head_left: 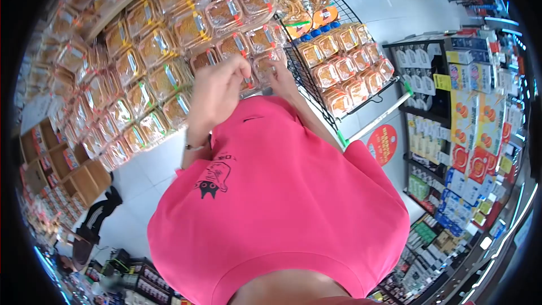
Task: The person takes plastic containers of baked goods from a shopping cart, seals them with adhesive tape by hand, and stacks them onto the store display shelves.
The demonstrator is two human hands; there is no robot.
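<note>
My left hand point(217, 90) is raised over the front edge of the display, its fingers curled together. Whatever is between those fingers, if anything, cannot be made out. On the other side, my right hand point(282, 81) has its fingers at the edge of a clear plastic food box point(263, 65) and appears to grip it. Stacked boxes of the same kind point(192, 27), with brownish food inside and red, yellow or green strips, spread in front of both hands. The left hand partly covers some of them.
A black wire cart point(297, 68) with a green and white handle point(379, 117) stands at the right, carrying similar boxes point(345, 68) and bagged food point(296, 8). Further right is a stocked shelf point(423, 73). Wooden crates point(68, 164) and a person in dark clothes point(93, 226) are at the left.
</note>
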